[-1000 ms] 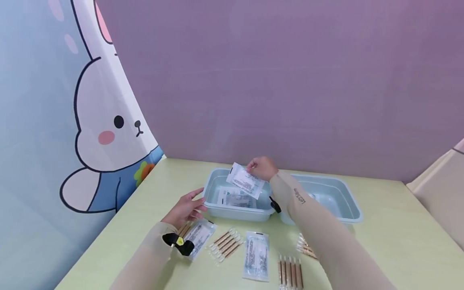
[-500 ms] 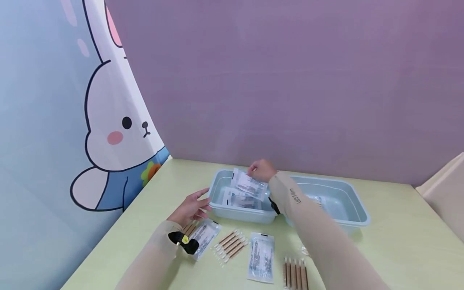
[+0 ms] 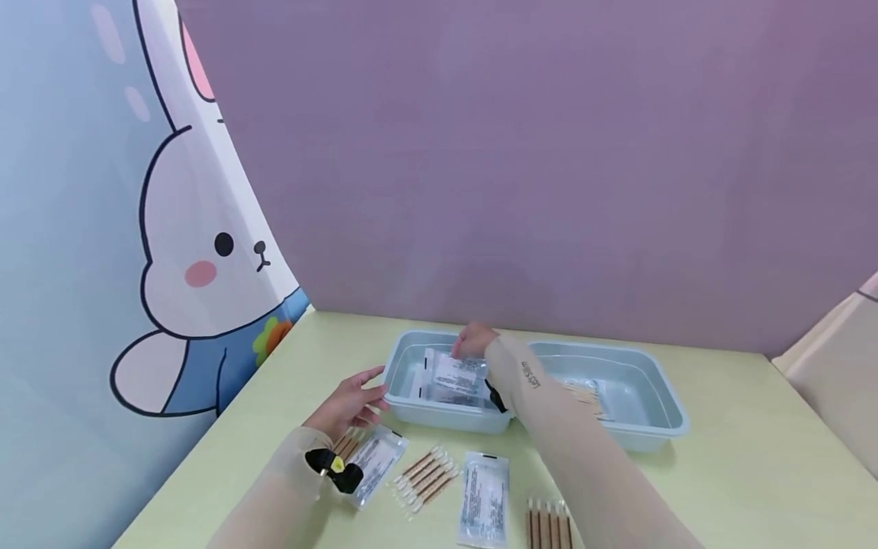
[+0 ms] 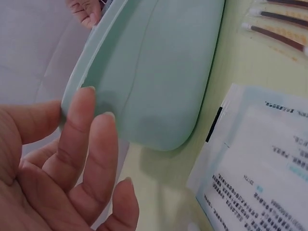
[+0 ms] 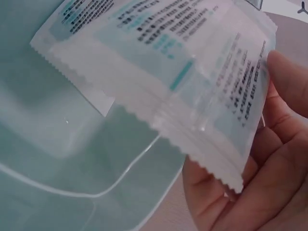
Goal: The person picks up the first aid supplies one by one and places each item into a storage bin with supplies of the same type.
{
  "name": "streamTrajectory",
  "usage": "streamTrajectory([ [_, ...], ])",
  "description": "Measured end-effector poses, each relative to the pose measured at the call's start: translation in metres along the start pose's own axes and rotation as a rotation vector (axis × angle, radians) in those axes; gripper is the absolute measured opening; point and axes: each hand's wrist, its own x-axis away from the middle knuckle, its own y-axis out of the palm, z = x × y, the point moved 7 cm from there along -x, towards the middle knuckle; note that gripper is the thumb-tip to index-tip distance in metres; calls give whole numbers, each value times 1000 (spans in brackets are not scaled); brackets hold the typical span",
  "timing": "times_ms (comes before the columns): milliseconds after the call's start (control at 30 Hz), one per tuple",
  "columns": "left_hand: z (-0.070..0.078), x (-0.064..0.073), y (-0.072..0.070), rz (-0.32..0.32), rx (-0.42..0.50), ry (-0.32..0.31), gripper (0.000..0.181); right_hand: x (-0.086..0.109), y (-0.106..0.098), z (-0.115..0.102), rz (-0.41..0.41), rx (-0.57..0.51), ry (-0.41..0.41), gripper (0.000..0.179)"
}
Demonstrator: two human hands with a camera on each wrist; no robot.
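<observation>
My right hand (image 3: 473,341) is low over the left pale blue plastic basin (image 3: 446,418), pinching a white printed swab packet (image 3: 458,374) by its edge between thumb and fingers. The right wrist view shows this packet (image 5: 192,91) close up, its crimped end hanging over the basin, overlapping another packet (image 5: 77,77). At the basin's left end, my left hand (image 3: 351,402) holds the rim. In the left wrist view its fingers (image 4: 79,120) lie against the basin's outer wall (image 4: 159,96).
A second basin (image 3: 675,427) stands to the right, holding a packet of swabs (image 3: 586,398). Along the table front lie several packets: one printed side up (image 3: 483,499), another (image 3: 376,461) near the left wrist, and brown-stemmed swab packs (image 3: 428,479). A purple panel (image 3: 521,168) rises behind.
My right hand has lowered the packet into the left basin and moved slightly left, over the other packets there. The left hand has stayed at the rim.
</observation>
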Motion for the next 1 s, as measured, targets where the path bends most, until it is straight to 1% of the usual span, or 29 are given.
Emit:
streamTrajectory([
  [133,0,-3,1,-1,16,-2,51,2,-2,-2,-16,60,-13,8],
  [300,-1,-3,3,-11,27,-2,51,3,-8,-1,-31,101,-6,11],
  [400,-1,-2,3,-6,13,3,51,-2,-7,4,-29,85,12,10],
  [500,1,-2,2,0,14,21,50,-10,-6,9,-9,75,11,8],
  [600,4,-1,3,-6,24,36,50,-12,-8,9,19,80,-10,8],
  [700,5,-1,4,-18,45,29,50,-12,-9,9,41,104,-34,8],
  [833,5,0,8,-37,69,28,51,-10,-10,11,64,121,-34,8],
  [1000,0,1,6,-24,107,28,51,-3,-14,4,67,80,-29,8],
])
